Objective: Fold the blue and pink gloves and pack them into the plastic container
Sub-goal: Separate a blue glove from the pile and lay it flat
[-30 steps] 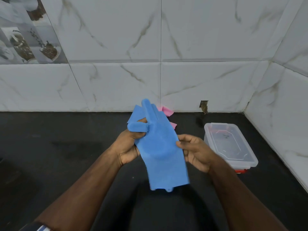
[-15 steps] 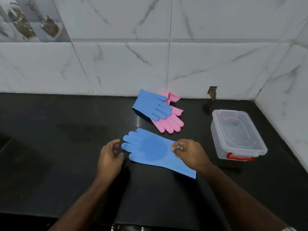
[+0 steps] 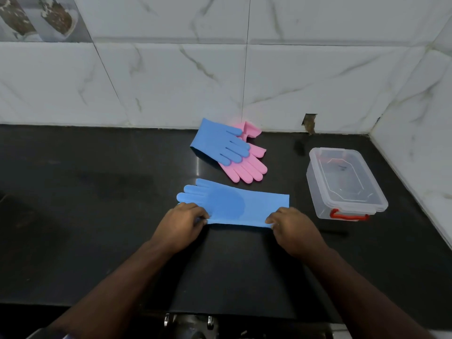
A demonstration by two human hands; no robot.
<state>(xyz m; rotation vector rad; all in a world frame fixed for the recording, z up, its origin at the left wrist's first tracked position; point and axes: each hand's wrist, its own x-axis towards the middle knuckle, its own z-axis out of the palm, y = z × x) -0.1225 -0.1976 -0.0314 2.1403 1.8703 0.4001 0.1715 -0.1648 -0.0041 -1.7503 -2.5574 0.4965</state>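
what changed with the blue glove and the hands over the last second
The near blue glove went from held up in the air to lying flat on the black counter, fingers left, cuff right. The left hand now pinches its near edge by the fingers, and the right hand pinches the near cuff corner. The other blue glove, pink gloves and lidded container stayed put.

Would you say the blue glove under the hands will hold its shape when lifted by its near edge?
Probably not: the glove lies thin and flat on the counter, so it would likely droop. Its smooth surface may slip, hence both hands pinching.
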